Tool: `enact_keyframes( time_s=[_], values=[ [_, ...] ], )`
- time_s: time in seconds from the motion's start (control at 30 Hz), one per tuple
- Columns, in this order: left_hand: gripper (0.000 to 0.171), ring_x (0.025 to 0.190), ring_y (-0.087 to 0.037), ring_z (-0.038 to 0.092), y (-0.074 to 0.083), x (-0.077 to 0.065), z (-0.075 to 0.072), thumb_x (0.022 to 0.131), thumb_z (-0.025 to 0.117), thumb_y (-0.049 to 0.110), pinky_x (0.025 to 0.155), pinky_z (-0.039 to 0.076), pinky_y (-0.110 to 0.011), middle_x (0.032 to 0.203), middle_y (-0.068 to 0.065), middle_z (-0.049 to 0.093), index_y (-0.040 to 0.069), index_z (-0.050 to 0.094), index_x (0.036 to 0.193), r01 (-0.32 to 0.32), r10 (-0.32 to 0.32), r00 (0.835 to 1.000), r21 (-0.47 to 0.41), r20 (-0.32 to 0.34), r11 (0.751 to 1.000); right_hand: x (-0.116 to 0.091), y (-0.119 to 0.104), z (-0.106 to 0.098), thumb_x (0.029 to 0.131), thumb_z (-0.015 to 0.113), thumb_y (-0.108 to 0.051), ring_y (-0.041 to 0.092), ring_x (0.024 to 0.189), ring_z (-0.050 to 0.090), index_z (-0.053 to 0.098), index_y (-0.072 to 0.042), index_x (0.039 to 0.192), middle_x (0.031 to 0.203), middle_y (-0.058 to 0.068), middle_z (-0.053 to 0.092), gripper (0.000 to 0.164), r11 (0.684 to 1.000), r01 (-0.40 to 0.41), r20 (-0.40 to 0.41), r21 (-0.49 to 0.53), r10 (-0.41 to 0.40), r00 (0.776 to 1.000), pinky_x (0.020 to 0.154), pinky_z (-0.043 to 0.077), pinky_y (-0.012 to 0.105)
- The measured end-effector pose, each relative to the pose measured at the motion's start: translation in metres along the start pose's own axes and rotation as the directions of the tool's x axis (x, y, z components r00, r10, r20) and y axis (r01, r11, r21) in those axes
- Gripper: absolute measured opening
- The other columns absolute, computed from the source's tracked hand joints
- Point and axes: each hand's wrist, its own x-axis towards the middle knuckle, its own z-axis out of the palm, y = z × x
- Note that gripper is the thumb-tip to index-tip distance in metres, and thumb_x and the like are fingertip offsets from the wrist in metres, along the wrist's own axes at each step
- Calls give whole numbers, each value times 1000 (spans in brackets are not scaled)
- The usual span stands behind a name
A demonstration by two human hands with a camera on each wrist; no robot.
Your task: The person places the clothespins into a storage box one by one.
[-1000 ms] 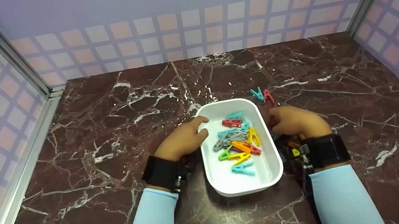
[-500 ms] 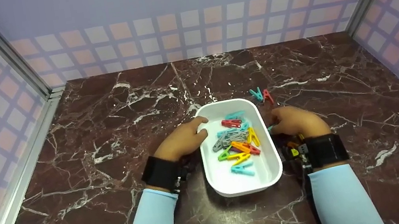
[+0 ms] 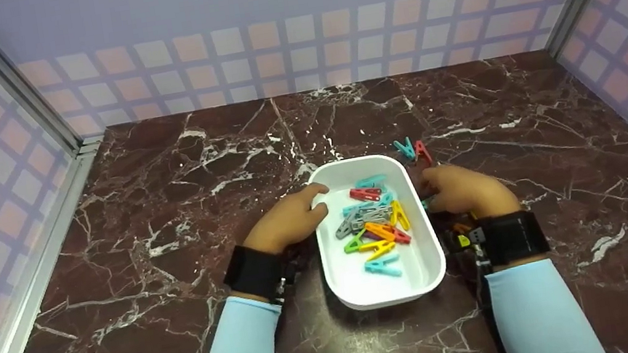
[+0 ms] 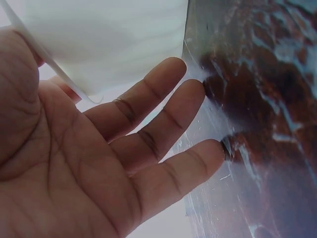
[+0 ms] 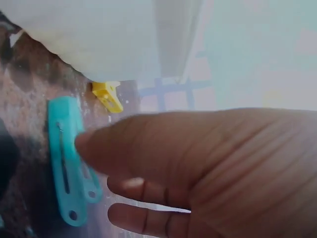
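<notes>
A white plastic tub (image 3: 435,270) holds several colourful clothespins, among them a grey clothespin (image 3: 348,223) and an orange clothespin (image 3: 380,231). My left hand (image 3: 289,219) holds the tub's left rim, thumb and forefinger over the edge. Its other three fingers extend along the outer wall in the left wrist view. Outside the tub's right wall, my right hand (image 3: 465,191) pinches a teal clothespin (image 5: 64,163). The thumb tip overlaps the clothespin in the right wrist view; the forefinger is hidden behind.
Past the right hand, a blue clothespin (image 3: 405,148) and a red clothespin (image 3: 422,151) lie on the dark marbled table (image 3: 165,180). A yellow clothespin (image 5: 107,96) lies close by the tub's wall. Tiled-pattern panels (image 3: 270,52) stand at the back and sides.
The teal clothespin by the right thumb has shifted slightly away from me, up along the tub's wall, with the right hand almost in place. The left hand and the tub have stayed still.
</notes>
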Motion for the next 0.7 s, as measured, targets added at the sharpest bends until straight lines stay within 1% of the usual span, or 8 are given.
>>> enact_keyframes(
  time_s=[0.13,0.23,0.37,0.47,0.53,0.6,0.7],
  values=[
    [46,102,-27,59,0,0,0,100,46,26,95,46,-42,126,-14,62,12,48,144,3,-3,1000,-5,4,1000,3,1,4,86,68,-11,28,85,59,63,-5,97,93,10,66,14,998,-26,-38,-57,24,999,80,47,46],
    [46,104,-26,59,0,0,0,100,46,27,95,45,-42,128,-14,62,12,48,144,2,-2,1000,-3,4,1000,4,2,6,90,67,-17,28,80,57,61,-6,92,86,9,62,12,996,-60,-72,-69,55,996,76,45,44],
    [45,107,-26,59,0,0,-1,101,47,26,97,45,-43,130,-14,61,13,49,144,1,-1,1000,2,2,1000,5,2,5,89,66,-18,28,79,56,60,-6,91,86,9,62,13,995,-77,-86,-71,71,994,73,45,44],
    [45,108,-27,59,0,0,0,100,47,26,98,45,-43,130,-14,61,13,49,143,-2,2,1000,4,0,1000,4,1,5,86,70,-21,27,79,57,61,-5,96,88,9,63,21,995,-83,-86,-48,79,993,73,46,44],
    [45,108,-27,59,0,0,0,100,47,26,98,45,-44,130,-14,61,13,49,143,-3,3,1000,4,-1,1000,3,0,5,83,73,-22,27,82,57,62,-4,101,92,10,65,28,996,-82,-79,-22,80,994,75,47,44],
    [45,108,-27,59,1,0,0,100,47,26,98,44,-44,131,-14,61,12,49,143,-3,3,1000,1,1,1000,3,-1,4,81,75,-20,27,86,58,63,-3,105,98,11,66,32,997,-67,-76,-31,64,995,79,47,45],
    [45,107,-27,58,2,-1,-1,101,46,25,98,44,-43,130,-14,61,12,48,144,1,-1,1000,-4,4,1000,3,0,4,80,73,-14,28,84,56,61,-3,102,96,11,65,28,997,-48,-56,-66,44,997,78,46,45]
  ],
)
